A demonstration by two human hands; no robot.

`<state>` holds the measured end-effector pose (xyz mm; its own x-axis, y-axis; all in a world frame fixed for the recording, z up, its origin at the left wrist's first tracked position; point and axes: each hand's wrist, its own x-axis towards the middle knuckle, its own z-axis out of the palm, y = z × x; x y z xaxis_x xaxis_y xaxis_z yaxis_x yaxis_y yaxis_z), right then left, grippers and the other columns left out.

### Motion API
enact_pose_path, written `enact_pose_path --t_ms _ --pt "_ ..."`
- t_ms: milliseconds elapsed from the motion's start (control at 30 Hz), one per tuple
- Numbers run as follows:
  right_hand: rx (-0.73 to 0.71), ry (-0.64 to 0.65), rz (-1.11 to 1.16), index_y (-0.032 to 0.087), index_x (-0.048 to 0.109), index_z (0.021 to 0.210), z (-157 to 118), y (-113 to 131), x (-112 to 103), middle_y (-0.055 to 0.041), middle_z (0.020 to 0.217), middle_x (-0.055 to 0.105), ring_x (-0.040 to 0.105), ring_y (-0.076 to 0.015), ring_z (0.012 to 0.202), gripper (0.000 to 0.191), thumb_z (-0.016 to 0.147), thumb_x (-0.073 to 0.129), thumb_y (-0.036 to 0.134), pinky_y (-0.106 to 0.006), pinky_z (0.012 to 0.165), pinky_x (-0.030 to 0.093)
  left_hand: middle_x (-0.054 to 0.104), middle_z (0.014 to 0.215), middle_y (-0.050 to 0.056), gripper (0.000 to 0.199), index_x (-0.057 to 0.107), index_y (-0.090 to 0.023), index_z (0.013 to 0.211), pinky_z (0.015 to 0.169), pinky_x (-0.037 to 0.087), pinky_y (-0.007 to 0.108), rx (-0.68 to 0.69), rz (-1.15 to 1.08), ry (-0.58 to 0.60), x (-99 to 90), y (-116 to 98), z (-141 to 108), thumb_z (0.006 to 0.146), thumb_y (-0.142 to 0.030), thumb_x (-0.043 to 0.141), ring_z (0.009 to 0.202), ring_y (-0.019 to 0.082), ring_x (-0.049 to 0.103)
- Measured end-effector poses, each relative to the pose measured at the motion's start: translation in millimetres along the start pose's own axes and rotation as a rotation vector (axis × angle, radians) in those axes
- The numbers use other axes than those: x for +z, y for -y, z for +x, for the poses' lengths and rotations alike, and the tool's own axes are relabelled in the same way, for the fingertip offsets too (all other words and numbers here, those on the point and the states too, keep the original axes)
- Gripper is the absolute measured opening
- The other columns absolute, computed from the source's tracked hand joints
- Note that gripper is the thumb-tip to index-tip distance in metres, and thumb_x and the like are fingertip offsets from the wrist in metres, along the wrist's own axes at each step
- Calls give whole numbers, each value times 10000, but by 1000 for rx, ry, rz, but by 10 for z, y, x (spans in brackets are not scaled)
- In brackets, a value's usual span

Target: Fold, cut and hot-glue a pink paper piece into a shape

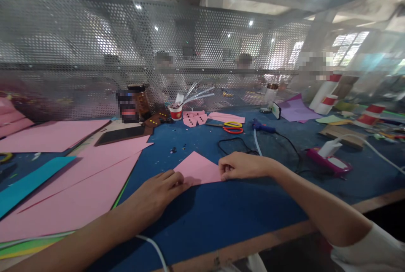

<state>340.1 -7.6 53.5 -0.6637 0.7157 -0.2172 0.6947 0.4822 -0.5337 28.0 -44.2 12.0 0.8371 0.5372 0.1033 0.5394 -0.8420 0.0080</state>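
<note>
A folded piece of pink paper (200, 170) lies on the blue tabletop, its peak pointing away from me and its straight edge nearest me. At its left corner is my left hand (167, 185), fingers curled and closed on the paper. The right corner is pinched by my right hand (232, 166), with the fingers bent in. Beyond the paper are scissors (232, 127) with yellow and red handles, a pink paper cutout (194, 118) with dark dots, and a blue glue gun (263, 126) with a glue stick in it.
Large pink sheets (79, 183) and a teal sheet (34, 183) cover the left. A dark tablet-like slab (122, 135) and a paper cup (176, 112) stand farther back. A magenta power strip (329, 163) with cables lies right. A perforated metal screen (202, 31) borders the table; people sit behind it.
</note>
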Motion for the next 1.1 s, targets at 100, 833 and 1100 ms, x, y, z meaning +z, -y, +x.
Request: enact_pose_path --t_ms 100,833,1100 --pt "-9 17 15 161 688 894 -3 -39 -12 -14 827 709 635 -151 749 150 837 667 299 -219 619 391 576 1126 65 698 285 -320 1524 900 472 353 1 1 20 1 -5 6 922 29 343 999 216 547" --pt "25 33 -22 172 682 897 13 -89 -34 11 753 660 575 -128 668 190 830 681 349 -221 568 334 581 1152 64 741 254 -292 1531 894 441 341 35 80 55 -58 -53 62 881 31 405 1010 221 531" --pt "-140 -151 -64 185 686 973 -20 0 48 -28 955 688 623 -161 840 133 854 681 244 -253 725 440 570 1147 61 757 256 -300 1531 870 431 365 36 98 67 -54 -60 83 866 16 434 990 234 506"
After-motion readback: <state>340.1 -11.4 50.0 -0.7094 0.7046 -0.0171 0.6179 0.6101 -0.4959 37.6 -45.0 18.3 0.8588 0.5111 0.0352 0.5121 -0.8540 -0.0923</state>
